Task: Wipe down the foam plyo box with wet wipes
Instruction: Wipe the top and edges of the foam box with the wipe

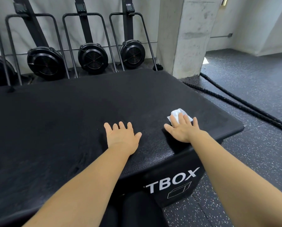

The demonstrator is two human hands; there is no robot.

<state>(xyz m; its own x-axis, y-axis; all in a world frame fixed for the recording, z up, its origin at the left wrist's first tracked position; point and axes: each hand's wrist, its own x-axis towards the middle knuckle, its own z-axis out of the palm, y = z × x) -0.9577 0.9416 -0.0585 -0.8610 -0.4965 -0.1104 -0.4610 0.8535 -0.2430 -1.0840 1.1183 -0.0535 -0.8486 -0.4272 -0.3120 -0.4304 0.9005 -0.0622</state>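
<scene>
The black foam plyo box point(71, 120) fills the lower left and middle of the head view, with white "TBOX" lettering on its front side. My left hand point(122, 136) lies flat on the box top, fingers spread and straight. My right hand point(183, 128) presses a crumpled white wet wipe point(178, 115) against the top near the box's right front corner. Its fingers are straight and cover the near part of the wipe.
Several black fan machines point(92, 58) with metal frames stand along the wall behind the box. A concrete pillar point(186, 38) rises at the back right. Thick black battle ropes point(235, 99) lie on the speckled rubber floor point(251, 153) to the right.
</scene>
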